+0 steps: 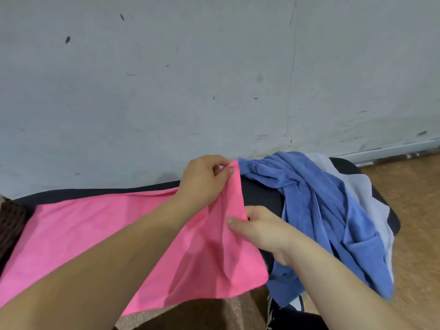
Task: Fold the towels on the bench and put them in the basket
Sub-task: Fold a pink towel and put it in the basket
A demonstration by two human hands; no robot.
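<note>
A pink towel (90, 225) lies spread over the black bench (259, 194), its near edge hanging off the front. My left hand (204, 179) pinches the towel's far right corner, lifted off the bench. My right hand (259, 228) pinches the towel's right edge a little nearer to me. A crumpled blue towel (319, 210) lies heaped on the right end of the bench, with a pale lavender towel (357, 186) under and behind it. Part of the blue towel hangs over the bench front.
A grey scuffed wall (214, 79) stands right behind the bench. A dark brown woven thing (12, 222) shows at the left edge, possibly the basket. Brown floor (409, 210) lies to the right and below. A dark shoe (285, 310) shows at the bottom.
</note>
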